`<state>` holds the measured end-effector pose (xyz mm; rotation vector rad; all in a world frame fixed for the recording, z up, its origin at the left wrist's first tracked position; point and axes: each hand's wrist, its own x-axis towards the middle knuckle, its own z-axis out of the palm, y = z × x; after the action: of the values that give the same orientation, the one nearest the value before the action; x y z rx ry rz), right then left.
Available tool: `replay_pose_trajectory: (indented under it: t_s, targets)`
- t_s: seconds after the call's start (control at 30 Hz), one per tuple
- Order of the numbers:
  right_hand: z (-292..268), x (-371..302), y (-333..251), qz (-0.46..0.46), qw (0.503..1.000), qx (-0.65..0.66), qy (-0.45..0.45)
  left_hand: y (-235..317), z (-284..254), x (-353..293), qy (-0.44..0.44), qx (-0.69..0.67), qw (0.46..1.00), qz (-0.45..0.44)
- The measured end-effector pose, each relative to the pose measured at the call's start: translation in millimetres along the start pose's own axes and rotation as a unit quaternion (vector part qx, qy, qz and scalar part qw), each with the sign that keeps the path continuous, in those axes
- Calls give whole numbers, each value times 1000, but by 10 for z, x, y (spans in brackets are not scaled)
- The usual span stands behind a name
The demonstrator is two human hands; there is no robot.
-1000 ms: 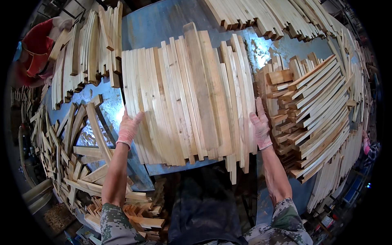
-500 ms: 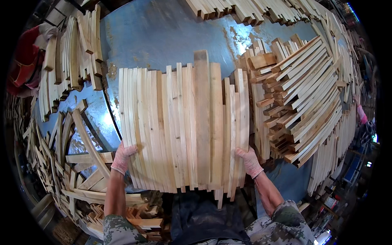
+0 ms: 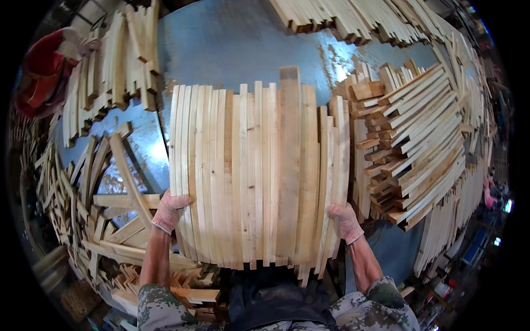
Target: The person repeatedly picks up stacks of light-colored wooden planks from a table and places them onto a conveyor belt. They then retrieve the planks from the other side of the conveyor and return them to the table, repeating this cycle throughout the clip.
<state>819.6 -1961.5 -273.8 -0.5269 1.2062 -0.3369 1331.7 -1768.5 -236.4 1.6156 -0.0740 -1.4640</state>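
- At the near edge of the blue bench (image 3: 221, 49), a broad row of pale wooden strips (image 3: 243, 176) is spanning the gap between the gloved left hand (image 3: 172, 211) and gloved right hand (image 3: 345, 222).
- Both hands, set wide apart, are clasping the row by its outer sides, thumbs on top.
- One darker strip (image 3: 290, 165) is jutting past its neighbors toward the far edge.
- Toward the right edge, a layered stack (image 3: 422, 149) of strips is rising near the right hand.
- Along the far edge, more strips (image 3: 342, 16) are lying side by side.
- Toward the left edge, loose wood pieces (image 3: 128, 176) are lying tangled.
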Motion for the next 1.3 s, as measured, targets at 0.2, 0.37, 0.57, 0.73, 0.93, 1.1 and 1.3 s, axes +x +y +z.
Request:
replay_pose_trajectory:
  t_s: [0.2,0.37,0.57,0.73,0.93,1.1,1.3]
  targets:
    - [244,-191,-386,-40,996,-77,-24,242,42,-878,63,-17,997,50]
    - [406,-272,-576,-135,983,-38,-119,169,146,-1976,123,-66,980,143]
    - [570,-319,-910,-131,941,-137,-281,-670,307,-3400,210,-128,925,291]
    - [1266,-921,-990,-152,898,-229,-344,-1489,684,-4606,312,-192,862,351]
    - [2018,-1465,-477,-96,799,-279,-524,-2571,1301,-5965,414,-266,789,368]
    - [2460,-2396,351,-65,707,-354,-609,-3945,1748,-6728,517,-339,688,380]
    - [2436,-3635,1743,25,628,-426,-651,-5370,2411,-7965,574,-394,634,336]
